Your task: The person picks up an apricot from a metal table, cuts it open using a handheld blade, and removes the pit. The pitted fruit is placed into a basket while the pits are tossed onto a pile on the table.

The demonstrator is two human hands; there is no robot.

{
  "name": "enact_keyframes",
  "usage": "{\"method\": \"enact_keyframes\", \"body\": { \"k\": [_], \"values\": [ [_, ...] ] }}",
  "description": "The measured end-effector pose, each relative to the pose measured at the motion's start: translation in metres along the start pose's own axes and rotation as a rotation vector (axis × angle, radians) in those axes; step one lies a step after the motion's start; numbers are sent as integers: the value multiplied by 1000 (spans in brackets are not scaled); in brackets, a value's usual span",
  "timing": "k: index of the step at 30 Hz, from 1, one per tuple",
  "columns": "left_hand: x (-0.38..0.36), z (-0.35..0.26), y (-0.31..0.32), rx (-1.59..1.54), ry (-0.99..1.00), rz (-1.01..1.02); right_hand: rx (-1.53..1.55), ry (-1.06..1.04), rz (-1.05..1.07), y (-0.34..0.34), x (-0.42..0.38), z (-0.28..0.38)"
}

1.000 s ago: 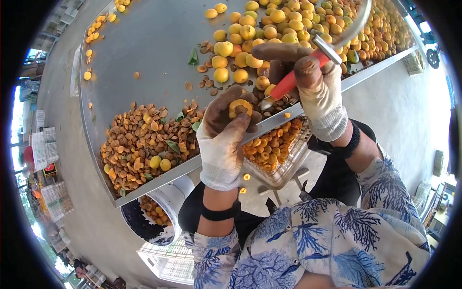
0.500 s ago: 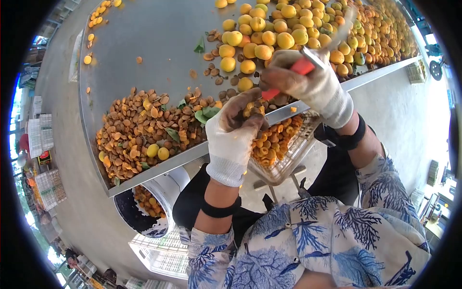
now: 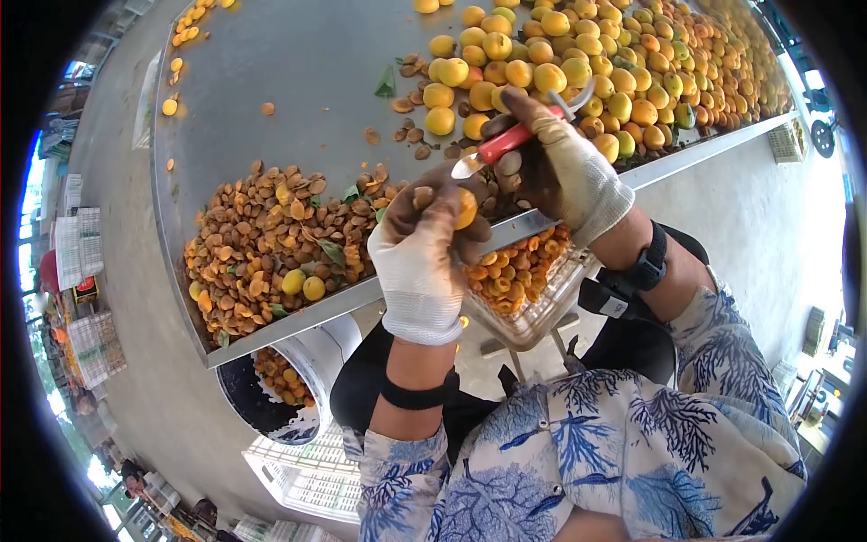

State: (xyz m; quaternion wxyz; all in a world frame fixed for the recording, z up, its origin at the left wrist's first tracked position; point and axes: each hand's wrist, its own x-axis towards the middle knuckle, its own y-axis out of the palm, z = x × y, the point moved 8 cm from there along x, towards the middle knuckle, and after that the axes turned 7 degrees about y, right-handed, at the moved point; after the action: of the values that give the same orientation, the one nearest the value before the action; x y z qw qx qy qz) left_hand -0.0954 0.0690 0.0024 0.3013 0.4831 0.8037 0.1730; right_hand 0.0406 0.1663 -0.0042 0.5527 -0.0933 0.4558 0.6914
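My left hand [image 3: 420, 262], in a stained white glove, pinches a yellow-orange apricot [image 3: 465, 209] above the table's front edge. My gloved right hand [image 3: 564, 163] is closed around a red-handled knife [image 3: 508, 143]. A short metal blade points from the handle toward the apricot, apart from it; a curved metal piece sticks out at the other end, near the whole fruit. Below the hands, opened apricots [image 3: 515, 275] fill a pale plastic crate [image 3: 562, 282]. The brown-stained fingers of both gloves hide part of the fruit and handle.
Whole apricots [image 3: 623, 81] are heaped at the back right of the metal table [image 3: 298, 99]. A pile of brown pits [image 3: 262, 244] lies at the front left. Beneath stands a white bucket [image 3: 321, 361] with fruit in it, beside a white crate [image 3: 298, 479]. The raised table rim [image 3: 348, 300] runs under my wrists.
My right hand has turned and lowered, and the knife's short blade now shows, apart from the fruit. My left hand has shifted slightly left, turning the apricot into view.
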Motion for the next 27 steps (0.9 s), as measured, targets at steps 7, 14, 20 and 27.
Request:
{"method": "enact_keyframes", "body": {
  "k": [7,14,20,27],
  "values": [
    [0,-2,-25,-54,-127,-259,-547,-523,6,19,-13,65],
    [-12,20,-7,198,-221,172,-1999,-806,-59,91,21,40],
    [-24,30,3,259,-232,311,-2312,-539,-11,82,69,20],
    [-16,4,-16,192,-30,9,-1895,-553,-21,91,-13,35]
  ]
}}
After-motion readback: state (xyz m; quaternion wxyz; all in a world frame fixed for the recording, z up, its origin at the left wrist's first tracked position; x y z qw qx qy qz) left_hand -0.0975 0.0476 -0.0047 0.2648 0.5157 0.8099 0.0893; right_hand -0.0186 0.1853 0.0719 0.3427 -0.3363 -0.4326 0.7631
